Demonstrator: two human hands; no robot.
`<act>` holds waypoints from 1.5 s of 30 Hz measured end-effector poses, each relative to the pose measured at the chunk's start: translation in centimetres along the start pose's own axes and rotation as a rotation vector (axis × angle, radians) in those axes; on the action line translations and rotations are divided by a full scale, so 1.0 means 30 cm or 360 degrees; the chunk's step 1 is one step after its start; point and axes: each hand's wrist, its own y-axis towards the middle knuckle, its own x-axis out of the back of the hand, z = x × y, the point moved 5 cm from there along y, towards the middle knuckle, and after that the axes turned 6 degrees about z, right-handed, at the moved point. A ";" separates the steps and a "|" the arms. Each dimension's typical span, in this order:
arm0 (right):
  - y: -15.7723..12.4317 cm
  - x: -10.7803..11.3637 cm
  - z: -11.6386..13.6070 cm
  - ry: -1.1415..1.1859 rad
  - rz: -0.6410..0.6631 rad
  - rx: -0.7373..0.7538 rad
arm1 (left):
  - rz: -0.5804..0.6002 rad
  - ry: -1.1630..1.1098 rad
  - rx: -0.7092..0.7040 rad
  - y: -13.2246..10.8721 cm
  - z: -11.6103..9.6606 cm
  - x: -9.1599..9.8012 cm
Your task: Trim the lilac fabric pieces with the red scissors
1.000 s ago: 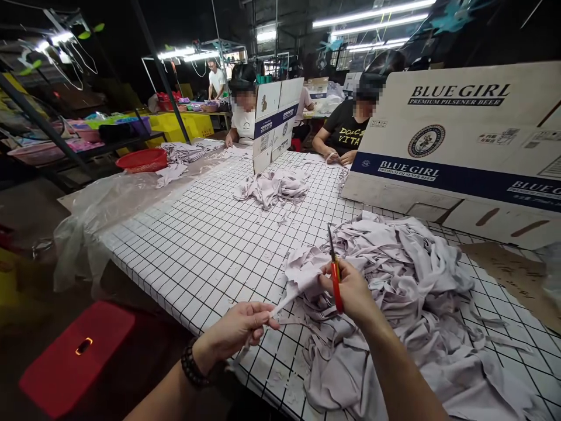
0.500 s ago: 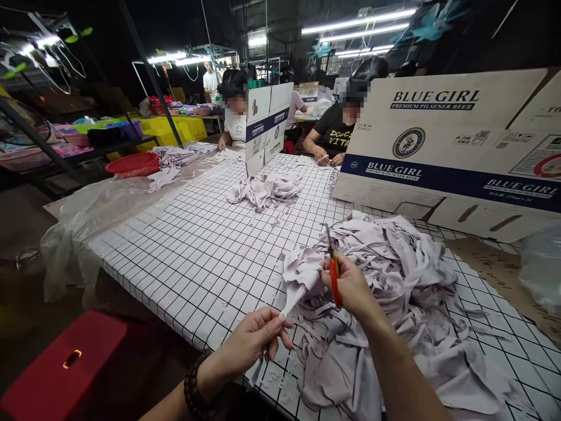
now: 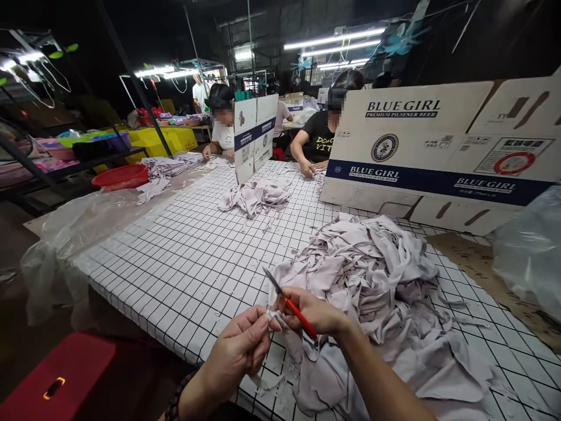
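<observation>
My left hand [image 3: 243,345] is closed in a pinch on the end of a pale grey-lilac fabric strip [image 3: 293,345]. Right beside it, my right hand [image 3: 309,313] is wrapped round red-handled scissors [image 3: 302,320], whose dark blades point up and left. The right fingertips also seem to touch the fabric close to the left pinch. Past both hands lies a large heap of the same fabric pieces [image 3: 372,263], spreading toward the right and the near edge. Part of the strip is hidden behind my fingers.
Small scraps dot the grid-patterned tablecloth [image 3: 175,251]. Large beer cartons [image 3: 438,140] stand upright at the right; a smaller carton [image 3: 256,137] screens the far side. Co-workers sit beyond, near another fabric pile [image 3: 255,196]. A red stool [image 3: 56,374] stands at lower left, below a red basket [image 3: 120,176].
My right hand with the scissors has come left and down, close to my left hand. The blades have tilted leftward. The whole view has shifted slightly.
</observation>
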 end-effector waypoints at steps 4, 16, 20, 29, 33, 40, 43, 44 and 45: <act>0.038 0.020 -0.012 -0.0022 -0.0146 0.0070 | -0.0138 -0.0002 -0.0028 -0.039 -0.015 0.056; -0.134 0.077 0.067 -0.0229 -0.0918 0.0514 | -0.0190 -0.0262 -0.0172 0.030 0.011 0.002; -0.153 0.046 -0.043 -0.0289 -0.0918 0.0297 | -0.0241 -0.0319 -0.0156 0.054 0.049 -0.009; -0.202 -0.006 -0.035 -0.0277 -0.0791 0.0281 | -0.0430 0.0025 -0.0439 0.060 0.043 0.033; -0.241 0.024 -0.057 -0.0353 -0.1231 0.0353 | -0.0267 0.0001 -0.0557 0.083 0.025 0.030; -0.228 0.009 -0.109 -0.0423 -0.1026 0.0133 | 0.0052 -0.0047 -0.0581 0.132 0.056 -0.028; -0.275 0.008 -0.063 -0.0564 -0.1060 0.0070 | -0.0030 0.0162 -0.0632 0.129 0.049 -0.025; -0.295 0.006 -0.036 -0.0693 -0.1069 0.0044 | -0.0066 0.0270 -0.0638 0.125 0.046 -0.022; -0.313 0.001 -0.007 -0.0856 -0.1062 0.0009 | -0.0099 0.0390 -0.0639 0.121 0.042 -0.020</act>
